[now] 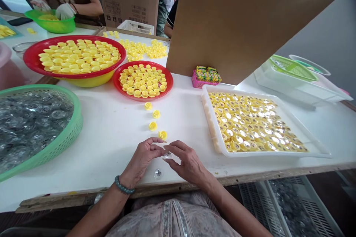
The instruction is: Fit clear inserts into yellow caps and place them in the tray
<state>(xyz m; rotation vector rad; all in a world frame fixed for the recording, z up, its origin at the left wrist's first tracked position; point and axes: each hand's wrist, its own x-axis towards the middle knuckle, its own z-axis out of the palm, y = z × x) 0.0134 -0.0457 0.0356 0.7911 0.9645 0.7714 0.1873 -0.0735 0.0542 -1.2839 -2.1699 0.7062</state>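
Observation:
My left hand point(143, 160), with a beaded bracelet at the wrist, and my right hand point(187, 161) meet near the table's front edge. Between their fingertips is a small clear plastic cap point(167, 154), partly hidden by the fingers; both hands are closed on it. A second clear cap point(158, 173) with a dark centre lies on the table just below. Beyond my fingers, several small yellow plastic cups point(152, 126) form a loose line, the nearest yellow cup point(162, 134) almost at my left fingertips.
A red plate point(170, 81) and a large red basin point(27, 57) hold yellow cups. At left stands a green basket point(79, 118) of clear caps. A white tray point(213, 129) at right holds finished-looking yellow pieces. Behind are a pink basket point(196, 82), cardboard point(222, 18) and a gloved co-worker point(65, 11).

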